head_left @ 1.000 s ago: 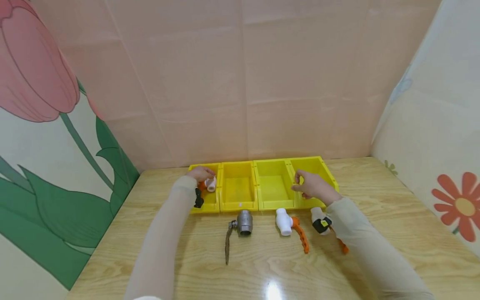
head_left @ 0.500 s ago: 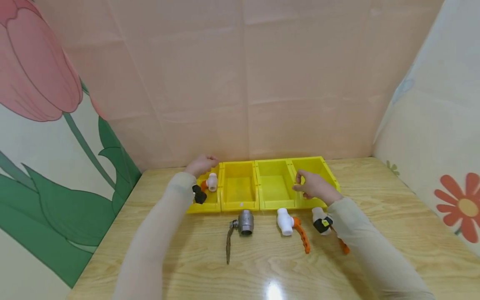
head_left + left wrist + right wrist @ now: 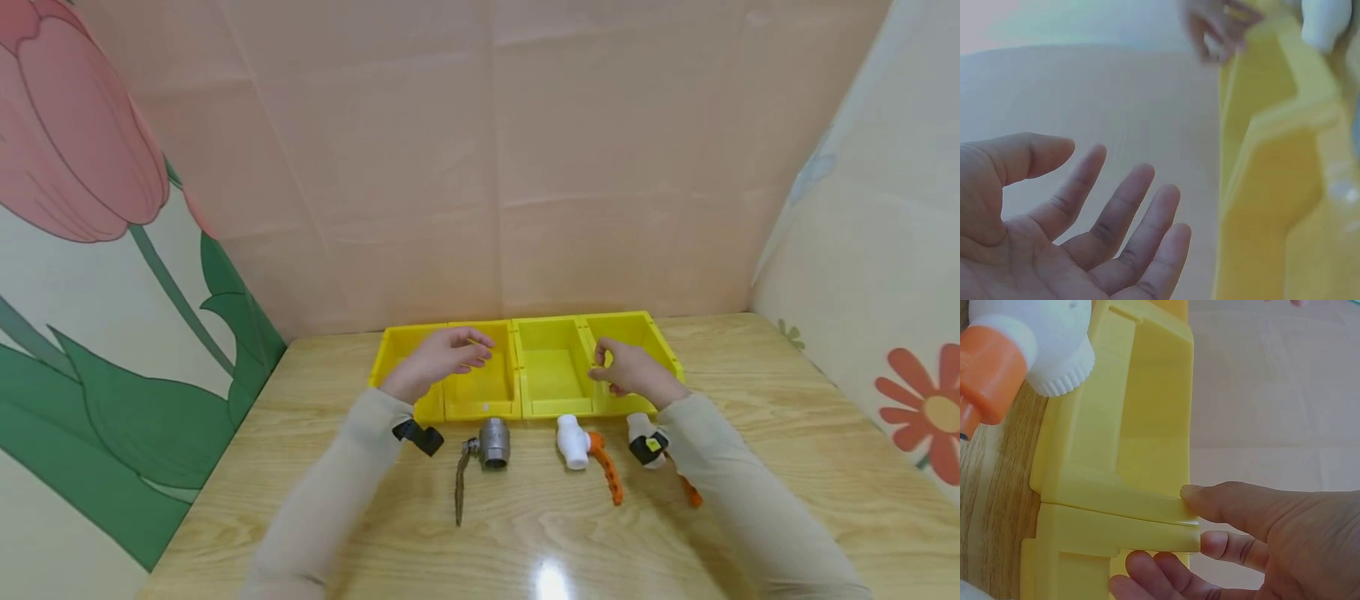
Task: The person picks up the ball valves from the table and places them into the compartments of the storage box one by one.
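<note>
My left hand [image 3: 442, 358] hovers over the two leftmost yellow bins [image 3: 386, 354], palm turned inward and fingers loosely spread, holding nothing. My right hand [image 3: 633, 371] is at the divider between the two rightmost bins. In the right wrist view, thumb and index finger pinch the paired bin walls [image 3: 1122, 515], with other fingers over the lower bin. On the table in front lie a steel ball valve [image 3: 494, 442], a white plastic ball valve [image 3: 573, 442] with an orange handle, and another white valve [image 3: 640, 425], partly hidden by my right wrist.
The yellow bins stand side by side against the pink-covered back wall [image 3: 480, 167]. Black wrist cameras [image 3: 420, 435] sit on both sleeves. Wood-grain tabletop [image 3: 420, 542] extends in front. Flower-printed side walls [image 3: 840, 317] border left and right.
My left hand has risen from the leftmost bin, where a white valve with an orange handle was seen, and moved right. That valve is now hidden behind the hand. My right hand has stayed put.
</note>
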Motion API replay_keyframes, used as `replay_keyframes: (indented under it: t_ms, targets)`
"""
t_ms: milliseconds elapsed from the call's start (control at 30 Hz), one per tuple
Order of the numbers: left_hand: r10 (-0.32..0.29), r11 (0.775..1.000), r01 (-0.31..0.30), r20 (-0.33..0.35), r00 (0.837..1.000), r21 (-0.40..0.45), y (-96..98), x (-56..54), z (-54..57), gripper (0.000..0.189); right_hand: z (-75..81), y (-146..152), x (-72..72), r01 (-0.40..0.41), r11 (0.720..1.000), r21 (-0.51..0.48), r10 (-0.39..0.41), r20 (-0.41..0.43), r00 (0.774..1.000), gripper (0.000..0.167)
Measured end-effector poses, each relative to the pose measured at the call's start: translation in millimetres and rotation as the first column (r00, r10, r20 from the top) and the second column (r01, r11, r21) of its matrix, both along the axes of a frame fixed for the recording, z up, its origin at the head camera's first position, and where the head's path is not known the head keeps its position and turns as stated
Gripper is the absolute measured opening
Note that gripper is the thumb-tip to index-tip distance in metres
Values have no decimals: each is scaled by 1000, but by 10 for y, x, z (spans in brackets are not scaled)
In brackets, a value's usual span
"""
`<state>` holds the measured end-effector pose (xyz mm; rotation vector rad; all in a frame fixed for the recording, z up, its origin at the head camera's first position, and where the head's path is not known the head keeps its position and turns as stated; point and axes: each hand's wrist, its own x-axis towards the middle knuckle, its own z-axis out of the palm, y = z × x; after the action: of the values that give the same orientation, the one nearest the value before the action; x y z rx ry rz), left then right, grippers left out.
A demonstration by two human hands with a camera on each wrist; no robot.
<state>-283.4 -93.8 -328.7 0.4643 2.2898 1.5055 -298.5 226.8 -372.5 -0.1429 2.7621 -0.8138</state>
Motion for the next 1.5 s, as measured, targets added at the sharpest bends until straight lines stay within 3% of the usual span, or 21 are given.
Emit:
replay_keyframes:
  t_ms: [233, 300, 400, 467, 600, 767, 1000, 1233, 1500]
  targets:
    - [-99, 994, 97, 58, 993, 40, 89, 206, -252, 24, 5, -10, 6, -3, 1000, 5, 3, -4, 1000, 26]
    - [-117, 993, 116, 36, 993, 22, 96, 237, -346, 24, 7, -10, 9, -5, 1000, 5, 5, -7, 1000, 26]
    - [-119, 988, 113, -52, 992, -102, 89, 290, -475, 23, 8, -10, 11, -7, 1000, 9, 7, -9, 1000, 25]
    - [-121, 972, 93, -119, 986, -215, 80, 320, -555, 21, 11, -10, 12, -11, 1000, 14, 11, -11, 1000, 25]
    - [-131, 932, 70, -150, 980, -355, 64, 386, -655, 20, 19, -19, 17, -15, 1000, 28, 15, -12, 1000, 25]
    - [-133, 925, 79, -121, 984, -371, 53, 444, -714, 27, 17, -26, 10, -10, 999, 45, 10, -4, 1000, 24]
    - [-133, 938, 100, -80, 988, -331, 83, 439, -782, 30, -2, -29, -7, -14, 998, 62, 14, 0, 1000, 24]
    - [-151, 929, 107, -101, 983, -354, 169, 404, -845, 33, 24, -47, 11, -14, 998, 61, 14, 0, 1000, 24]
    - [-156, 922, 110, -96, 983, -372, 255, 405, -843, 30, 13, -40, 11, -18, 998, 57, 18, -5, 1000, 24]
